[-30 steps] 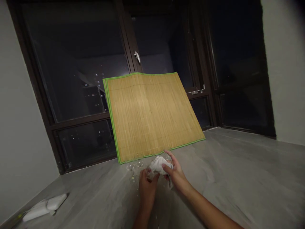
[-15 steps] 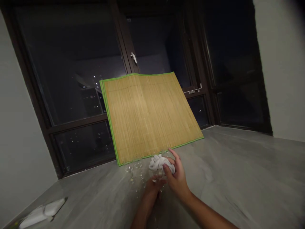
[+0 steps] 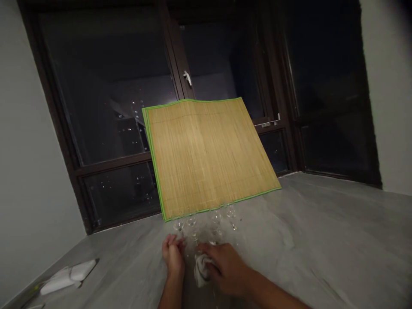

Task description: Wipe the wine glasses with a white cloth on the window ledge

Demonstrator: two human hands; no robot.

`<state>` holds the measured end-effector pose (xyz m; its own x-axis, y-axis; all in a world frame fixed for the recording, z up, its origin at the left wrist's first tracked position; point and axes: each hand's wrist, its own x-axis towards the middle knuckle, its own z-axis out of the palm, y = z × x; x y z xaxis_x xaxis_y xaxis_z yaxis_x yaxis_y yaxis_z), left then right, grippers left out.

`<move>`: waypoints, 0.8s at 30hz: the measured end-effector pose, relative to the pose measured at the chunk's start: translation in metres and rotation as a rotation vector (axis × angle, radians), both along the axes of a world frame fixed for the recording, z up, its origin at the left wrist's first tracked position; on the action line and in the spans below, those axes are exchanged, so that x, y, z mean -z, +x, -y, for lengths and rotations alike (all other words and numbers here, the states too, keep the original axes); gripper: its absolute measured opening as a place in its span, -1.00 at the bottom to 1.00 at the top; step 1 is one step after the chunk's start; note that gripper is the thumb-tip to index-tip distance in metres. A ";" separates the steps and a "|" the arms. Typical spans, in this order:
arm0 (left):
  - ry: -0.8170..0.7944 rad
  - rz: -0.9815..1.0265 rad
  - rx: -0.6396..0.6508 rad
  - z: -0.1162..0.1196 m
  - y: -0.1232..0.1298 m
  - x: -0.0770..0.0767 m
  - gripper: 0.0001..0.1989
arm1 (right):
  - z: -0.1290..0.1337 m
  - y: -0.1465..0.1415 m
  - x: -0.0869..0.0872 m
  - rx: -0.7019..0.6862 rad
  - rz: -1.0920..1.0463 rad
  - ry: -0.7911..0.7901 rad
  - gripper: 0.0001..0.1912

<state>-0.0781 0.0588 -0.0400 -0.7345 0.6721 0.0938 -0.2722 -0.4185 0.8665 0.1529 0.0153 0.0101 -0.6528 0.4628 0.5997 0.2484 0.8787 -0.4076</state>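
Note:
My right hand grips a crumpled white cloth low over the grey surface. To its left, my left hand has its fingers curled near the stem of a clear glass; whether it touches that glass I cannot tell. Several clear stemmed glasses stand in front of the mat, among them one beside the leftmost, one in the middle and one at the right. Their lower parts are faint or partly behind my hands.
A bamboo mat with green edging leans against the dark window. At the lower left lies a white wrapped bundle. A white handle is on the window frame.
My right hand has lowered with the cloth, away from the glasses at the right. My left hand has moved left. The view has shifted slightly, and more of the right glasses shows.

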 end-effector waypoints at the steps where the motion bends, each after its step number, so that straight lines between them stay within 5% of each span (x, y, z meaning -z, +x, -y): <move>1: 0.010 0.044 0.001 0.000 -0.002 -0.002 -0.43 | 0.000 -0.003 0.002 0.008 0.093 -0.011 -0.48; 9: 0.079 0.281 0.247 0.001 0.005 -0.011 -0.48 | -0.012 -0.012 0.013 0.299 0.408 -0.114 -0.42; 24: -0.052 0.157 0.064 -0.002 0.023 -0.014 -0.76 | -0.053 -0.001 0.018 0.654 0.391 -0.238 -0.29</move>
<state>-0.0555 0.0604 -0.0261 -0.6932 0.7187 -0.0549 -0.4308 -0.3520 0.8310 0.1516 0.0687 -0.0079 -0.3473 0.9115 0.2204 0.8471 0.4057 -0.3432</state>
